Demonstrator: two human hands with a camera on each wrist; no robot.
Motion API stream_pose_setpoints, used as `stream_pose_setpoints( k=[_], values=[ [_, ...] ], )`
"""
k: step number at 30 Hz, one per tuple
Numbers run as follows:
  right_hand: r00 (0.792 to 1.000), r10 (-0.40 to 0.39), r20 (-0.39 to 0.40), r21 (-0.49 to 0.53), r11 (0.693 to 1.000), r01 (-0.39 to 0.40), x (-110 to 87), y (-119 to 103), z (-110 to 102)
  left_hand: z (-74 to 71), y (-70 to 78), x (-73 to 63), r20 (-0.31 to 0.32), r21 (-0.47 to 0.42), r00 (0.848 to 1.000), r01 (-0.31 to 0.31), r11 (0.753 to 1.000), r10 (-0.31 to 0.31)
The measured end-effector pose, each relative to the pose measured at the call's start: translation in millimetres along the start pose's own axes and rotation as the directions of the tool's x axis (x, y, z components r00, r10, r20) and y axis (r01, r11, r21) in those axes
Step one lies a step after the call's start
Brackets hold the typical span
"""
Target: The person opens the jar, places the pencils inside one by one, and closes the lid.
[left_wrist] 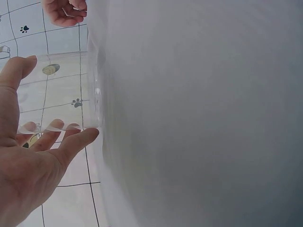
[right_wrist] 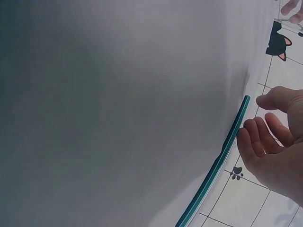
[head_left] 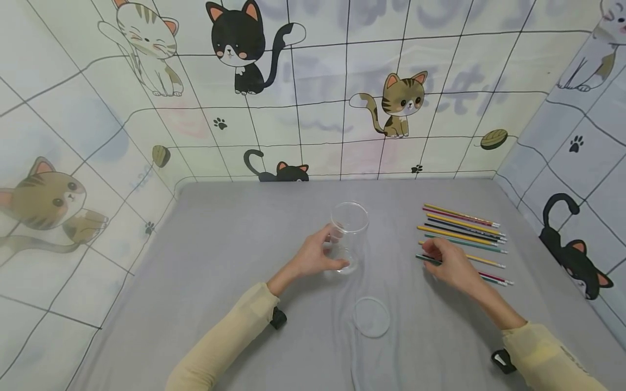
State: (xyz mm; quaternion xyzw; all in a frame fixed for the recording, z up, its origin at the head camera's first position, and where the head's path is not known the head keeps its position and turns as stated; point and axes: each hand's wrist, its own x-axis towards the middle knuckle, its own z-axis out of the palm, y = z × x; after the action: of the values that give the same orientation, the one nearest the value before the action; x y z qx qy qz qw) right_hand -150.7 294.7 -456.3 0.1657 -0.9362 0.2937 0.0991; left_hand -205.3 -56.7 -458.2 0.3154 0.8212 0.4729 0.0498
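A tall clear cup (head_left: 350, 239) stands upright near the middle of the grey tabletop. My left hand (head_left: 313, 255) holds it from the left, thumb on one side and fingers on the other; the left wrist view shows the fingertips against the clear wall (left_wrist: 57, 94). To the right, my right hand (head_left: 452, 263) hovers over the near pencils of a loose row, its fingers bent, with a gap to the thumb. Beneath it, a dark green pencil (head_left: 426, 258) pokes out on the left. A teal pencil (right_wrist: 215, 168) lies beside those fingertips in the right wrist view.
Several pencils, including a yellow pencil (head_left: 457, 234), lie side by side at the right, partly hidden by the hand. A clear round lid (head_left: 371, 317) lies flat in front of the cup. Cat-print curtains (head_left: 323, 125) enclose the grey table (head_left: 225, 239) at the back and sides.
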Motion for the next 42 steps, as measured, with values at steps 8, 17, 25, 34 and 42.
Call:
stream_pose_setpoints(
  k=[8,17,25,34,42],
  values=[
    [0.999,-0.018,0.043,0.002,1.000,0.018,2.1,2.9,1.7,1.2,-1.2,0.4,-0.002,0.000,1.000,-0.001,1.000,0.001],
    [0.992,-0.027,0.122,-0.079,0.996,0.037,4.5,0.7,4.1,1.0,0.1,0.9,0.000,0.001,1.000,-0.010,1.000,0.010],
    [0.985,0.014,0.171,-0.134,0.991,0.009,4.2,-3.2,5.3,1.4,0.5,0.4,0.004,0.014,1.000,-0.004,1.000,0.004],
    [0.986,-0.004,0.166,-0.088,0.996,0.019,8.0,-6.7,-8.0,1.2,-0.5,0.2,0.006,0.016,1.000,0.002,1.000,-0.002],
    [0.996,-0.029,0.086,-0.032,0.999,0.032,22.3,-24.4,-31.9,0.6,-0.4,0.5,-0.006,0.003,1.000,-0.002,1.000,0.002]
  ],
)
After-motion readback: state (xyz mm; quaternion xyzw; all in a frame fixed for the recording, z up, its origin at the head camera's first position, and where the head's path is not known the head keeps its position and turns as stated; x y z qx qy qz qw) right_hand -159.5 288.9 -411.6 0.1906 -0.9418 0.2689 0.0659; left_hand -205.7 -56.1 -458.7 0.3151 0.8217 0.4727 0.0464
